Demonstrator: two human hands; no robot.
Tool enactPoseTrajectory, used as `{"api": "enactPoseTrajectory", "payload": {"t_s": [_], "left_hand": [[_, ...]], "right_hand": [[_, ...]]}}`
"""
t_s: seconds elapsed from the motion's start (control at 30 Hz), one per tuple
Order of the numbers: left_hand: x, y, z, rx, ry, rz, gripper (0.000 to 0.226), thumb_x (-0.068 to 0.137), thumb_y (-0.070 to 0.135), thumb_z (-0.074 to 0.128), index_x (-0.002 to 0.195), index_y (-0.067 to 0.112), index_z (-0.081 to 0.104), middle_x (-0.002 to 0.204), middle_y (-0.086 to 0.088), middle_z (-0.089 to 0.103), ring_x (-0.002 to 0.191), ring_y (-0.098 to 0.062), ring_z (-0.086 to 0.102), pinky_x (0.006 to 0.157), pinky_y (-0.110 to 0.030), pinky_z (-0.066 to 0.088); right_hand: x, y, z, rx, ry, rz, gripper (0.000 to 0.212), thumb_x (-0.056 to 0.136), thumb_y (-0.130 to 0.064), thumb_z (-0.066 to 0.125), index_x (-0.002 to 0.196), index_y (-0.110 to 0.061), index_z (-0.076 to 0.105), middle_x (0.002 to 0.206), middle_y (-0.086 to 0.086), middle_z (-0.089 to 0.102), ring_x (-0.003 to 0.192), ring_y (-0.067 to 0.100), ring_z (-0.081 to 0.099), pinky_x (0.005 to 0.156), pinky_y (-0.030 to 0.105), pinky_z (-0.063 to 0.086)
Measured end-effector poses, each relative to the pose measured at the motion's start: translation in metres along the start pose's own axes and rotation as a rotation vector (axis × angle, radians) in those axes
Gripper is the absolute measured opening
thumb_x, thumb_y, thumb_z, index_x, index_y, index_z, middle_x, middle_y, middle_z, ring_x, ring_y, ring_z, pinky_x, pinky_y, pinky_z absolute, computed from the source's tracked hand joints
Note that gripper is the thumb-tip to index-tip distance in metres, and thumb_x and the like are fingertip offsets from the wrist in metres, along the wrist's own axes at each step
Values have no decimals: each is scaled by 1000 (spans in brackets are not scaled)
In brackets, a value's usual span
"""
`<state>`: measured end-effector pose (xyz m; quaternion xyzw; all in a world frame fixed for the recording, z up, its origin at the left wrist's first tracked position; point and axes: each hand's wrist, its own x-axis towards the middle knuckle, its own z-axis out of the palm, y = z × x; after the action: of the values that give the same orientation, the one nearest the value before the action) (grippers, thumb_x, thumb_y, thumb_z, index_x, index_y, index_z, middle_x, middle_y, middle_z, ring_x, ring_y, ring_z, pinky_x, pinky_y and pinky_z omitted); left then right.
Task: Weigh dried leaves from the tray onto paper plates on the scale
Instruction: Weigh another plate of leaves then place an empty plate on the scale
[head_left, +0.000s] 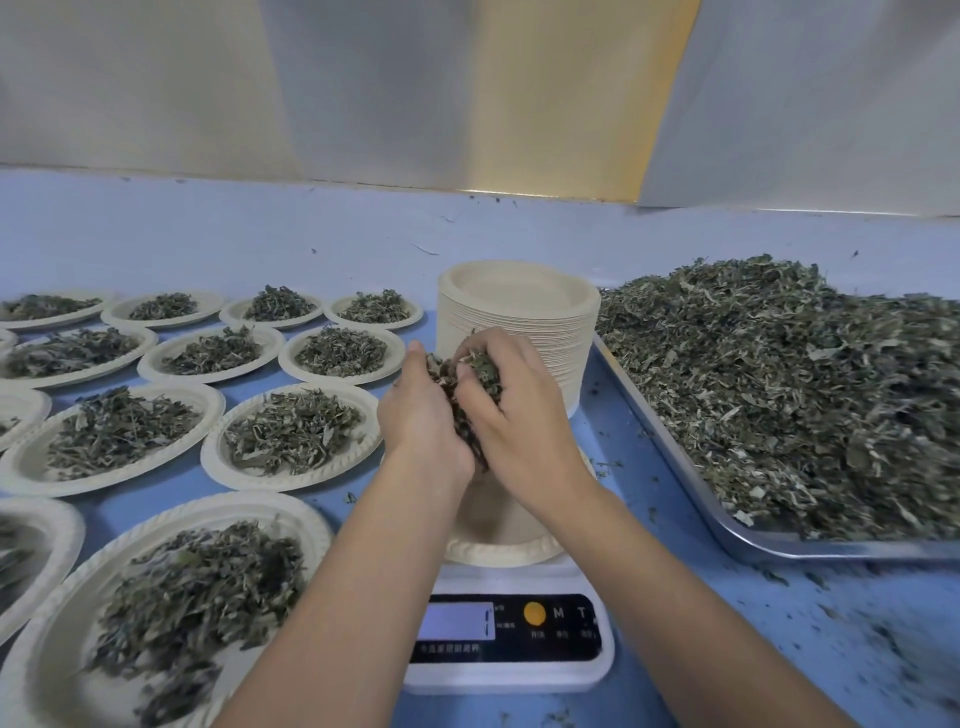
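My left hand (423, 421) and my right hand (511, 410) are cupped together around a clump of dried leaves (470, 382), held above a paper plate (498, 548). That plate sits on a white digital scale (506, 639) at the centre front; my forearms hide most of the plate. A metal tray (675, 447) on the right holds a large heap of dried leaves (789, 395). I cannot read the scale's display.
A tall stack of unused paper plates (519, 322) stands just behind my hands. Several paper plates with leaf portions (291, 431) cover the blue table to the left. Loose leaf bits litter the table (857, 623) at the front right. A pale wall rises behind.
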<state>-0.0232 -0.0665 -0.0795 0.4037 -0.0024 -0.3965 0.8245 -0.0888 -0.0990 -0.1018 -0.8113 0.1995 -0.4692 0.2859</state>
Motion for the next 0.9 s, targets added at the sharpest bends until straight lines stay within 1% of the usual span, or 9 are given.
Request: {"api": "enactPoseTrajectory", "payload": {"t_s": [0.13, 0.23, 0.3, 0.43, 0.57, 0.67, 0.8, 0.87, 0.9], "left_hand": [[5, 4, -2, -57, 19, -22, 30, 96, 36, 51, 83, 10, 58, 76, -7, 62, 66, -23, 61, 70, -35, 56], [9, 8, -3, -101, -5, -25, 33, 98, 37, 46, 80, 10, 53, 52, -1, 54, 40, -12, 51, 47, -20, 48], [14, 12, -4, -107, -10, -20, 36, 99, 37, 44, 76, 10, 50, 54, -2, 53, 34, -9, 46, 37, -15, 40], [19, 23, -7, -115, -60, -26, 38, 99, 40, 41, 77, 11, 47, 66, -2, 51, 43, -9, 46, 37, -16, 40], [23, 34, -10, -132, -69, 5, 40, 100, 41, 39, 74, 12, 48, 62, 0, 52, 42, -9, 47, 37, -15, 41], [23, 39, -12, -146, -69, 5, 38, 99, 42, 40, 76, 13, 48, 66, 1, 52, 44, -8, 47, 37, -15, 41], [23, 40, -14, -173, -59, 13, 38, 99, 41, 41, 76, 12, 48, 66, 0, 52, 39, -9, 48, 36, -14, 39], [24, 41, -15, -156, -51, 18, 38, 99, 42, 41, 76, 13, 48, 66, 1, 52, 44, -10, 47, 37, -14, 39], [25, 41, -16, -149, -46, 21, 38, 99, 42, 41, 76, 13, 49, 66, 1, 52, 45, -10, 47, 38, -15, 39]], "right_hand": [[3, -1, -7, 5, 40, 15, 5, 90, -21, 49, 89, -24, 52, 95, 3, 56, 84, -1, 46, 71, 6, 34], [5, 0, -12, -4, 55, 44, 9, 91, -14, 50, 88, -21, 53, 91, 2, 57, 80, 1, 47, 67, 7, 34], [6, 2, -15, -37, 33, 76, 7, 91, -13, 50, 88, -17, 55, 89, 1, 57, 78, 7, 47, 64, 10, 33], [8, 7, -20, -107, -133, 136, 9, 92, -17, 49, 89, -13, 57, 81, -2, 58, 69, 9, 46, 58, 21, 34], [7, 7, -23, -152, -312, 172, 12, 92, -23, 52, 88, -17, 62, 70, -7, 61, 56, 2, 48, 53, 16, 36], [5, 5, -21, -191, -370, 169, 21, 93, -32, 53, 87, -16, 66, 71, -4, 64, 60, 7, 51, 54, 19, 36], [4, 1, -21, -175, -377, 207, 44, 96, -37, 51, 59, -13, 48, 44, -12, 43, 47, 4, 40, 48, 20, 28], [6, 0, -23, -156, -385, 227, 47, 97, -40, 49, 77, -2, 65, 59, -6, 61, 59, 8, 55, 61, 25, 41], [7, 0, -24, -144, -390, 231, 46, 97, -41, 47, 91, -1, 70, 80, 9, 71, 78, 19, 64, 76, 32, 47]]}}
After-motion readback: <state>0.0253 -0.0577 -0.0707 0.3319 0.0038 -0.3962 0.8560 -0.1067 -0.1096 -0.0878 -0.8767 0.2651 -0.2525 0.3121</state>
